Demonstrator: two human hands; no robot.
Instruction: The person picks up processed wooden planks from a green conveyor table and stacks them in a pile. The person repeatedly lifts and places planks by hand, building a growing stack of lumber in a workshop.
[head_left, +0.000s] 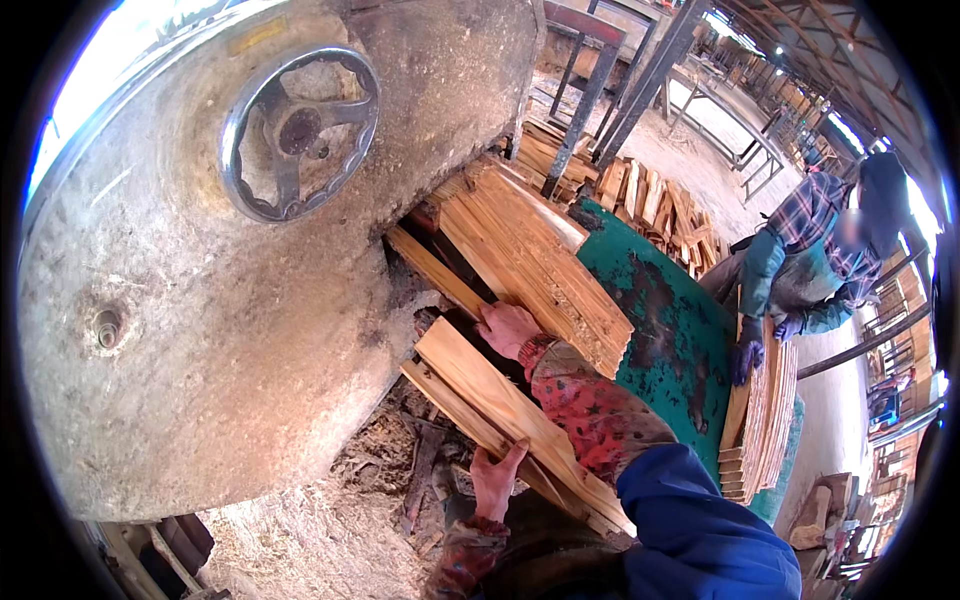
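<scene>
My left hand (496, 480) is closed round the edge of pale wooden boards (510, 400), with the thumb on top. They lie slantwise in front of me, one against another. Farther forward, my right hand (508, 330) has its fingers closed at the near end of a narrow wooden strip (435, 272). That strip's far end runs to the opening at the edge of a large dusty machine housing (300, 380). Beside the right hand lies a thick stack of boards (540, 270). My right forearm passes over the pale boards and hides part of them.
A handwheel (300, 130) sticks out from the housing. Worn green metal table (650, 310) stretches to the right, where a gloved co-worker (820, 240) holds a stack of thin boards (765, 420). Wood piles (665, 210) lie beyond. Scraps and sawdust (310, 540) cover the ground below.
</scene>
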